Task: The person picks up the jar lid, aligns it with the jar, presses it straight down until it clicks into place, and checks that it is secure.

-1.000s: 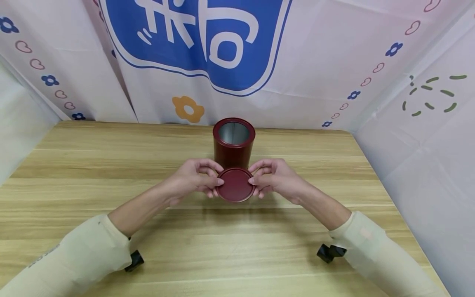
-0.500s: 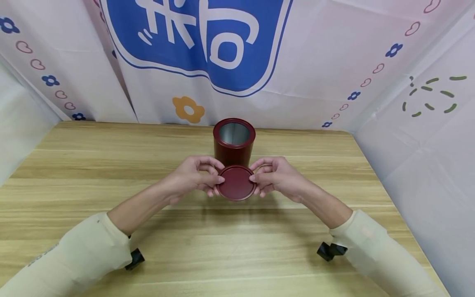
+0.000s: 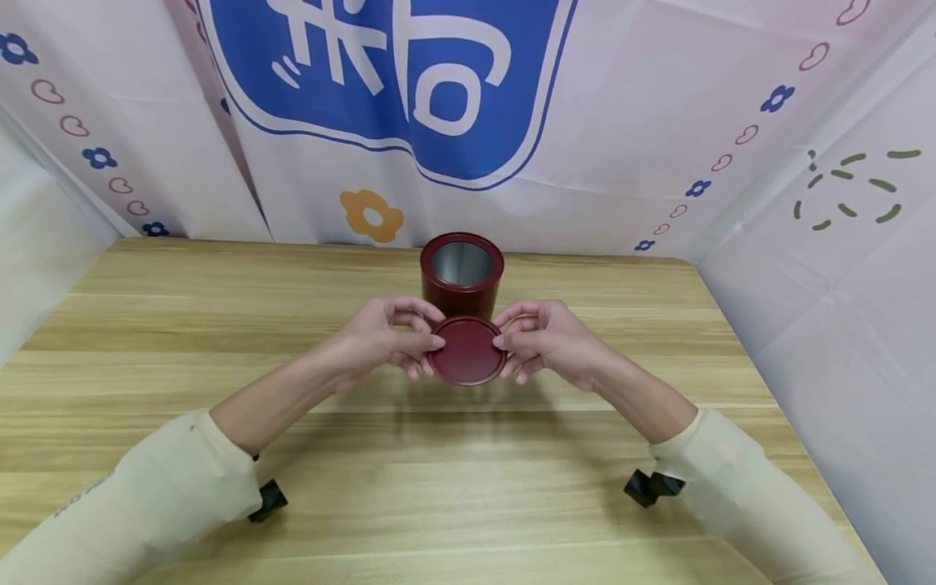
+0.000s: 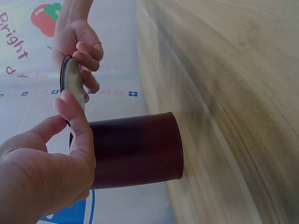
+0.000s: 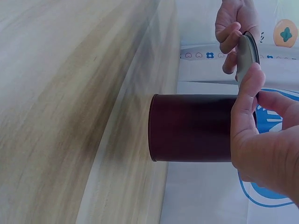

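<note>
Between left hand and right hand, lid.

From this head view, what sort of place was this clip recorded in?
Probably a makeshift recording booth, not a home or kitchen. A wooden table is walled on three sides by printed cloth backdrops with flowers and hearts. On it stands only a red tin, whose lid both hands hold.

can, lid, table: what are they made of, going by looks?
Can: likely metal tin; dull silver inside, smooth dark-red coat outside, thin rolled rim.
Lid: probably the same; thin red disc, pale metallic underside in the left wrist view. Left hand and right hand pinch its edges.
Table: light wood grain, matte; solid wood or laminate, cannot tell.
</note>
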A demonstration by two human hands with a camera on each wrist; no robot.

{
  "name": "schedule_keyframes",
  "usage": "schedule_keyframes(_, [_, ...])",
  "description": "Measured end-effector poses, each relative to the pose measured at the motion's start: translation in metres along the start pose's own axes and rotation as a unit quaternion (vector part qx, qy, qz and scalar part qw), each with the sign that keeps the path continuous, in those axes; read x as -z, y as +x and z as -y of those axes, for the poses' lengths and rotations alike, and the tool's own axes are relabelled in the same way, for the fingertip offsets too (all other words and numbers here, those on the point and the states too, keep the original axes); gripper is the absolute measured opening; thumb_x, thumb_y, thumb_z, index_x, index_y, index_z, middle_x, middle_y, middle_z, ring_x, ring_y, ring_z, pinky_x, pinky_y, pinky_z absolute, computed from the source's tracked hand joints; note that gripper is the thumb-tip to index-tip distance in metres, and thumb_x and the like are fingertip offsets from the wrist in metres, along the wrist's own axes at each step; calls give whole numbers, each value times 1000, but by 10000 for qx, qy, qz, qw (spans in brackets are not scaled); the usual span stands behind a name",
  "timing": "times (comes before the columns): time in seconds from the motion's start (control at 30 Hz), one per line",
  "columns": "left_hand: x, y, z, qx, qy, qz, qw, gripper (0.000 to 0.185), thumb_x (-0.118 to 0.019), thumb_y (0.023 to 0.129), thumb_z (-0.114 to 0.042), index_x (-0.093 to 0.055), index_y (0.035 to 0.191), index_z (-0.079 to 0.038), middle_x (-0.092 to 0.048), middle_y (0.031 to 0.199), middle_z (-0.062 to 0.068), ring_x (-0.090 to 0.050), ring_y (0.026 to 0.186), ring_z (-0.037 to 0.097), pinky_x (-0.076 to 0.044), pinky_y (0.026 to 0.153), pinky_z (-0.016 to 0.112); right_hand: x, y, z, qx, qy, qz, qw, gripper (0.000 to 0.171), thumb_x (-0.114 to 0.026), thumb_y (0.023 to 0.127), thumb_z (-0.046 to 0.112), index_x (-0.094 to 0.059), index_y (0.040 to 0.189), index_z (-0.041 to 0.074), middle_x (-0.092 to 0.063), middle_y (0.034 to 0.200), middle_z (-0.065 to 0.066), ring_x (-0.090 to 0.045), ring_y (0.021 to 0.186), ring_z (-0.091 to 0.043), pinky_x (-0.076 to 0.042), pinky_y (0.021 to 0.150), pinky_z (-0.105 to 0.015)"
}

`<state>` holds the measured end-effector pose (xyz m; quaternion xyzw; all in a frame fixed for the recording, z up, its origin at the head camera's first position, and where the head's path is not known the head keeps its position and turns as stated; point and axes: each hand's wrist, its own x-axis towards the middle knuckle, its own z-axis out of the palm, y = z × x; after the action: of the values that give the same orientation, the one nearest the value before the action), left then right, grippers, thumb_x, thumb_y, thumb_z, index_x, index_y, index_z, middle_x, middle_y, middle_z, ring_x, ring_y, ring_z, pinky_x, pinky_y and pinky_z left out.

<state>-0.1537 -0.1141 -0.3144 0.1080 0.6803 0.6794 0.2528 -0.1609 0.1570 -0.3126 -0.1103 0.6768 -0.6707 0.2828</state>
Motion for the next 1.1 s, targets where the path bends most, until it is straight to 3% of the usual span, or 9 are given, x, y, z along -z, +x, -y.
schedule_keyframes(1.1, [0, 6, -22, -97, 67, -253, 9996, 35, -62, 94, 7, -54, 128, 10, -62, 85, 7, -72, 63, 15, -54, 51, 21, 5, 5, 18, 110, -78, -93, 9999, 24, -57, 98, -5, -54, 122, -7, -71, 82, -9, -72, 60, -15, -58, 51, -22])
